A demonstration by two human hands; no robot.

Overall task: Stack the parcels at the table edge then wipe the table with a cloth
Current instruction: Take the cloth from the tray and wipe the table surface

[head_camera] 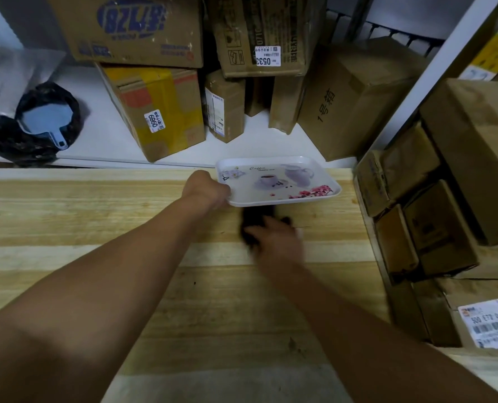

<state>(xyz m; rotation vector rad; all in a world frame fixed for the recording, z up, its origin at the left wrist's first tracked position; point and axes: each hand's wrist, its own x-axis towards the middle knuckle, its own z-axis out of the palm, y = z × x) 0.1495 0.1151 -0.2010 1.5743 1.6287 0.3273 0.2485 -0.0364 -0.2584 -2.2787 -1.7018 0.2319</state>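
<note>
Overhead, the left hand (205, 189) is gripping the near-left rim of a white rectangular plastic tray printed with coffee cups and pink blossoms (277, 181), tilting it up near the far edge of the pale wooden desk (96, 222). The right hand (274, 238), blurred, is pressing flat on a dark cloth (252, 221) just beneath the tray. Brown cardboard parcels (434, 205) are sitting stacked along the desk's right edge.
</note>
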